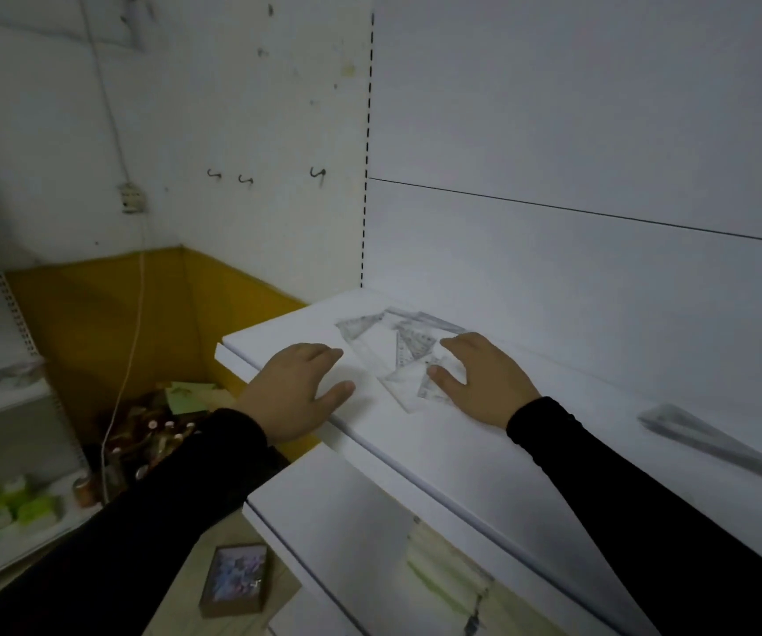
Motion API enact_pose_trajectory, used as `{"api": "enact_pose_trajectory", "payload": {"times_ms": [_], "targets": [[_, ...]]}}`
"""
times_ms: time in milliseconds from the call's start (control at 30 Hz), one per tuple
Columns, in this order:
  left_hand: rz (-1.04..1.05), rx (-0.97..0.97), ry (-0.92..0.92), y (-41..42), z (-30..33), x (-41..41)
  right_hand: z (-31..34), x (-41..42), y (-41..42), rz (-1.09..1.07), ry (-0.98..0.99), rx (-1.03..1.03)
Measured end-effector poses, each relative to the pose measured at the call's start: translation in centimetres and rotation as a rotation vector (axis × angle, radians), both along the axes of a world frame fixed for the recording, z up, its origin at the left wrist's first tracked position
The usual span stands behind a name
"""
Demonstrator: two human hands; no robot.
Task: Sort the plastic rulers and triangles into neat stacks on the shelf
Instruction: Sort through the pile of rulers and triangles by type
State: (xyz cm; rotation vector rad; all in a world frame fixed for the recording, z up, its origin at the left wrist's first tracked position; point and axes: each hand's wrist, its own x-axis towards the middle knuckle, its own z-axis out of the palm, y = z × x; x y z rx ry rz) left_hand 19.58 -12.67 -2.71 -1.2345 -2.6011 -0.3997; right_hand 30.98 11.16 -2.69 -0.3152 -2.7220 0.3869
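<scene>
A loose heap of clear plastic triangles and rulers (395,344) lies on the white shelf (484,452), near its left end. My left hand (294,387) rests flat on the shelf just left of the heap, fingers straight and holding nothing. My right hand (484,378) lies at the heap's right side, fingers spread, with the thumb on a clear triangle (431,385); I cannot tell whether it grips anything. A separate stack of clear triangles (709,440) lies blurred on the shelf far to the right.
The shelf's white back panel (576,250) rises behind the heap. A lower shelf (324,521) juts out below. On the floor to the left are cluttered bottles (154,433), a small framed box (236,580) and a hanging white cord (133,342).
</scene>
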Motion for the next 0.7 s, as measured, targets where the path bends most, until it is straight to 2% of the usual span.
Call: {"api": "enact_pose_trajectory", "payload": {"times_ms": [133,233,333,433,700], "targets": [[0.012,-0.100,0.007,2.2,-0.2,-5.1,-0.4,-6.5,2.2,-0.093,-0.067,-0.038],[0.019,-0.137,0.005,3.8,-0.1,-8.7,-0.9,-10.3,3.5,-0.191,-0.128,0.012],[0.000,-0.161,-0.041,5.5,-0.5,-11.6,-1.7,-12.6,3.8,-0.260,-0.228,0.059],[-0.008,-0.165,-0.075,7.1,-1.1,-14.1,-2.4,-13.9,3.6,-0.278,-0.245,0.049],[-0.072,-0.210,-0.093,10.7,-2.5,-20.3,-2.1,-16.7,3.9,-0.335,-0.218,-0.200]]}}
